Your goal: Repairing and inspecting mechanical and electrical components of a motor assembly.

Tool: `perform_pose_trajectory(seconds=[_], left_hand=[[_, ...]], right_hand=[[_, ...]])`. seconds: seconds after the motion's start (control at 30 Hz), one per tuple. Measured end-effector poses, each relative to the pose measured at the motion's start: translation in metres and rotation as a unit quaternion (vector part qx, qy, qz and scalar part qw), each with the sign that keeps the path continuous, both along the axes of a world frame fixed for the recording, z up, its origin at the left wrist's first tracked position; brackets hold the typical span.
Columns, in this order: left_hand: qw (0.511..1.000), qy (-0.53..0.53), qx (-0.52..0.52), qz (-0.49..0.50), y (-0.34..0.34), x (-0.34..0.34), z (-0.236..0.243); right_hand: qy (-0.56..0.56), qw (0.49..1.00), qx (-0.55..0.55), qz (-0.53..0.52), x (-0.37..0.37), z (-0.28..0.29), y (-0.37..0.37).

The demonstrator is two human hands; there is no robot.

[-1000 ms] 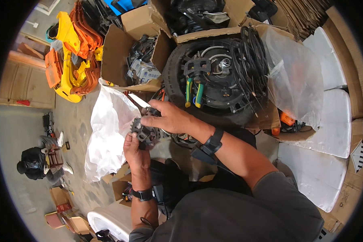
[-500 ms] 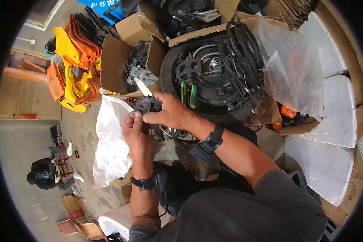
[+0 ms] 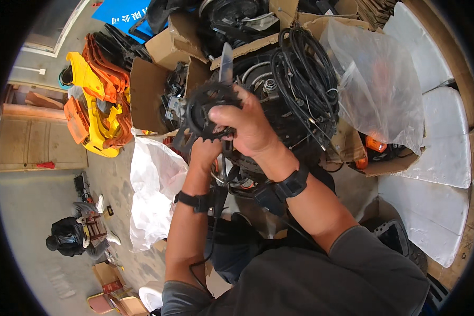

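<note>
Head cam, looks down, close over hands; single view.

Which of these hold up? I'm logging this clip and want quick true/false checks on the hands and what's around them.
1. Both hands grip a black toothed sprocket. True: the right hand holds it from the right, the left hand from below.
2. Both wrists are bare. False: each wears a dark band.
3. A white plastic bag lies left of the left forearm. True.
4. The coiled black cables sit on the orange and yellow panels. False: they lie on the wheel behind the hands.
</note>
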State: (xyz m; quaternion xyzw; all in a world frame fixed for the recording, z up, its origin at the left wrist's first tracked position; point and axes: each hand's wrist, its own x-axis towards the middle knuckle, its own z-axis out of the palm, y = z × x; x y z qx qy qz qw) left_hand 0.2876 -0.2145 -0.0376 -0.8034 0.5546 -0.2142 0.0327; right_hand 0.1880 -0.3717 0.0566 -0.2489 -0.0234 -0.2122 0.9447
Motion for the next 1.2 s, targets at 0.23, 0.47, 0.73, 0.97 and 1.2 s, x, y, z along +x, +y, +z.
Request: perform_pose_trajectory(seconds=[0.23, 0.47, 0.73, 0.97, 1.2], left_hand=[[0.962, 0.203, -0.184, -0.013, -0.068, 0.003, 0.021], [0.697, 0.607, -0.372, 0.085, -0.081, -0.019, 0.050], [0.776, 0.540, -0.290, 0.148, -0.085, -0.019, 0.052], [0.784, 0.500, -0.351, 0.106, -0.093, -0.022, 0.040], [0.626, 0.620, -0.438, 0.179, -0.064, -0.037, 0.067]], right_hand=[[0.039, 0.999, -0.001, -0.034, -0.003, -0.016, -0.034], [0.013, 0.997, 0.002, -0.078, -0.002, -0.013, -0.048], [0.052, 0.991, 0.004, -0.127, -0.001, -0.015, -0.053], [0.042, 0.992, -0.043, -0.114, -0.004, -0.013, -0.054], [0.047, 0.992, -0.033, -0.114, -0.005, -0.012, -0.056]])
